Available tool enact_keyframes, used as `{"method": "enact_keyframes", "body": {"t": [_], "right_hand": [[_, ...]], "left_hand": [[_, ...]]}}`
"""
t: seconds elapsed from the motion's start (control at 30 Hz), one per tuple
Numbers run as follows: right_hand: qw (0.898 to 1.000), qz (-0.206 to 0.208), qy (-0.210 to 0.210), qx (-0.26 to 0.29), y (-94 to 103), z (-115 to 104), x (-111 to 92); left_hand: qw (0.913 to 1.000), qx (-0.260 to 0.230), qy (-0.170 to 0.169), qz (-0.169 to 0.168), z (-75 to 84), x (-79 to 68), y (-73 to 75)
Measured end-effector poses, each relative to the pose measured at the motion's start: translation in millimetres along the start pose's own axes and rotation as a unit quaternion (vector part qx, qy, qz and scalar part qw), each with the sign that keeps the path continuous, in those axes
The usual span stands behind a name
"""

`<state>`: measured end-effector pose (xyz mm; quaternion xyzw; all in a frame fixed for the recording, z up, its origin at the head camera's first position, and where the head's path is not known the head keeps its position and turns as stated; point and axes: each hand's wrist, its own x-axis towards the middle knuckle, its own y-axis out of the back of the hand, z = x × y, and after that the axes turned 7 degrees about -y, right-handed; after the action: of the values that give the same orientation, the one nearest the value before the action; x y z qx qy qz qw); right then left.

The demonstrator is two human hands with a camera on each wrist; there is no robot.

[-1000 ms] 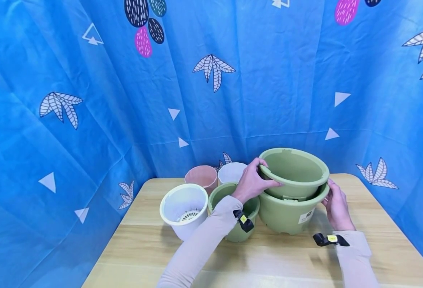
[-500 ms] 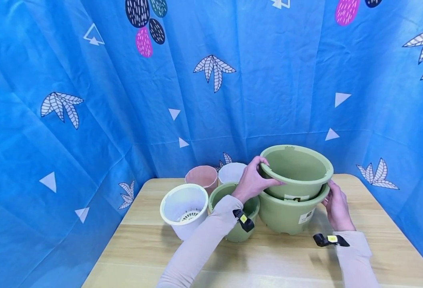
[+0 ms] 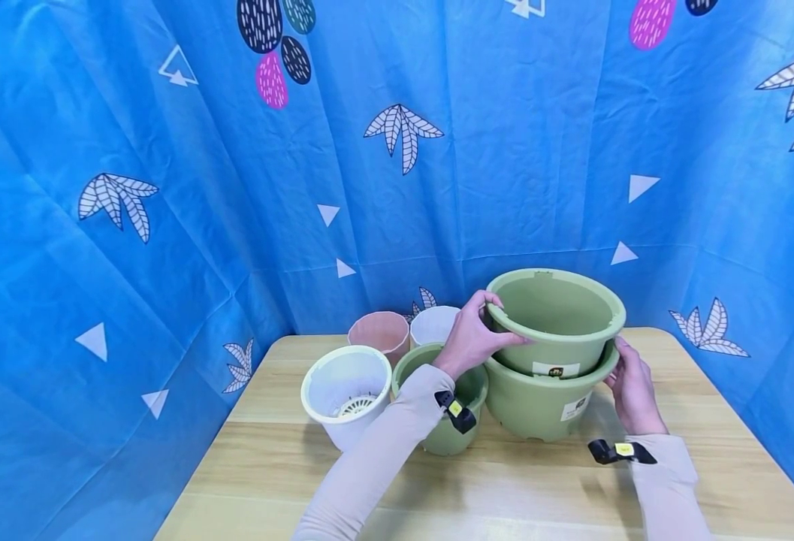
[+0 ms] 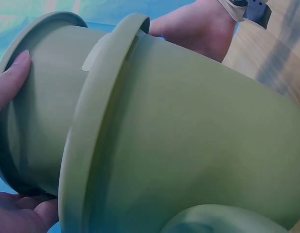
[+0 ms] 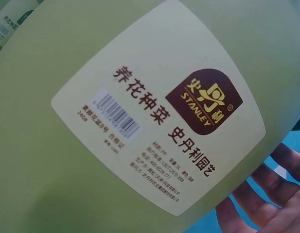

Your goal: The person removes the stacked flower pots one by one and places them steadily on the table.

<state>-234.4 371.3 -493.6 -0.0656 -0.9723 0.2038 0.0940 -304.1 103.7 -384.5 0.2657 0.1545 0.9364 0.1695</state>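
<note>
Partly inside a larger green flower pot (image 3: 538,406) sits a second green flower pot (image 3: 555,347), its wall and paper label showing above the lower rim. My left hand (image 3: 469,338) grips the upper pot's rim on the left side, thumb toward the front. In the left wrist view, the thumb (image 4: 13,80) lies on the outside of the upper pot (image 4: 52,97). My right hand (image 3: 633,387) holds the lower pot's rim at its right side. Close up in the right wrist view are the lower pot's printed label (image 5: 164,116) and my curled fingers (image 5: 266,199).
Left of the stack stand a smaller green pot (image 3: 447,439), partly behind my left forearm, and a white pot (image 3: 345,421) with a slotted bottom. Behind them are a pink pot (image 3: 379,330) and another white pot (image 3: 433,323). A blue patterned curtain (image 3: 505,188) surrounds the wooden table (image 3: 268,481).
The upper green pot has risen a little out of the lower one and levelled, and its label has come into view. The right hand and lower pot have stayed in place.
</note>
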Motion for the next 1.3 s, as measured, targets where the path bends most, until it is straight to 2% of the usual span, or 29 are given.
{"method": "enact_keyframes", "body": {"t": [0.7, 0.97, 1.3], "right_hand": [[1.000, 0.001, -0.002, 0.012, -1.2, 0, 1], [1.000, 0.004, -0.008, 0.002, -1.3, -1, 1], [1.000, 0.015, -0.019, -0.009, -1.3, -2, 0]], "left_hand": [[0.9992, -0.030, -0.024, 0.007, 8.9, 6.1, 8.9], [0.9978, -0.049, -0.043, 0.012, 11.3, 8.4, 10.0], [0.9960, -0.073, -0.049, 0.017, 15.8, 12.1, 10.1]]}}
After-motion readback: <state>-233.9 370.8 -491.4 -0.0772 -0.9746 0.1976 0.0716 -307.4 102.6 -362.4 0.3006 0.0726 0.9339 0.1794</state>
